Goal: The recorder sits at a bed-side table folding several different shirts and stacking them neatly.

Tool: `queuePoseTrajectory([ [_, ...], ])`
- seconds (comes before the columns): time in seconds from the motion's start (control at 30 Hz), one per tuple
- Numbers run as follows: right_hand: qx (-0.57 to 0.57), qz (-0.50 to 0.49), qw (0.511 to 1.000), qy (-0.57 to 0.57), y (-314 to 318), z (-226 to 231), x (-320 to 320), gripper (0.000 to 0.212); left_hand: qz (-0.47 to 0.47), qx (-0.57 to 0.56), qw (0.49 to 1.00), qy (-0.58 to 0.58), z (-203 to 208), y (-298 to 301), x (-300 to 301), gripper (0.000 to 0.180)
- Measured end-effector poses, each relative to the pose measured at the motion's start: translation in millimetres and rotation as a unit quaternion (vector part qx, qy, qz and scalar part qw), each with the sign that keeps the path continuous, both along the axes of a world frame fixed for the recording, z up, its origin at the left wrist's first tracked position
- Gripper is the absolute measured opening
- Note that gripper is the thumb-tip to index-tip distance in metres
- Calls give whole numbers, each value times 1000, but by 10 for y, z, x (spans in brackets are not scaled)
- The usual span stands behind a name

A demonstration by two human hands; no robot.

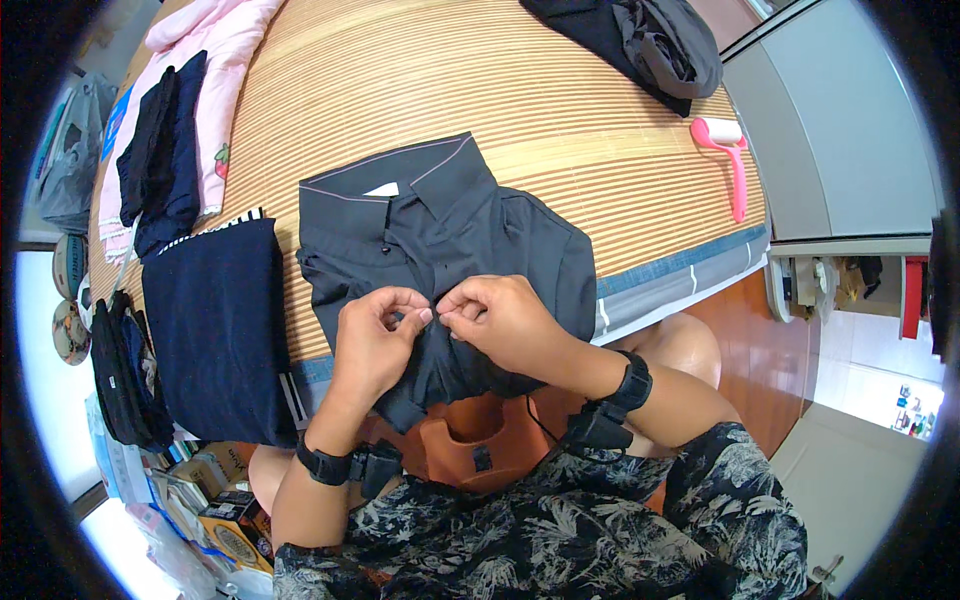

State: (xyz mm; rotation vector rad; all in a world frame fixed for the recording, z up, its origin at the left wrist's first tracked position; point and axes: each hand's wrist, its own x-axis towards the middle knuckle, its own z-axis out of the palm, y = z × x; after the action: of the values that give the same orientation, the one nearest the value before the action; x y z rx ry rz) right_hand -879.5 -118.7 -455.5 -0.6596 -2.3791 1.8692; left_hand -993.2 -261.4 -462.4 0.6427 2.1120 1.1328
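A dark grey collared shirt [540, 250] lies on the bamboo mat in front of me, its collar pointing away and its lower part hanging over the near edge. My left hand [385, 330] pinches the shirt's front placket between thumb and forefinger. Right beside it, my right hand [490, 312] pinches the same placket, the fingertips of both hands almost meeting. Whether a button sits between them is too small to make out. Black straps with small devices circle both wrists.
A folded navy garment [215, 325] lies left of the shirt. Beyond it are dark clothes [175, 150] on a pink cloth [225, 90]. More dark clothing [665, 45] sits at the far right, near a pink-handled lint roller [738, 170]. An orange stool [455, 450] stands below the mat's edge.
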Motion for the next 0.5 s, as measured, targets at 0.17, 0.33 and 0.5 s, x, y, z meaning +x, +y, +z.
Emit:
queuePoseTrajectory([
  [0.17,-10,-1,1000,5,25,-3,16,15,3,20,999,-28,-31,8,1,8],
  [0.33,-79,3,996,-39,17,-6,-4,14,5,12,1000,11,49,12,32,8],
  [0.5,-66,-8,997,-32,19,5,-13,14,-5,25,998,61,93,41,65,8],
])
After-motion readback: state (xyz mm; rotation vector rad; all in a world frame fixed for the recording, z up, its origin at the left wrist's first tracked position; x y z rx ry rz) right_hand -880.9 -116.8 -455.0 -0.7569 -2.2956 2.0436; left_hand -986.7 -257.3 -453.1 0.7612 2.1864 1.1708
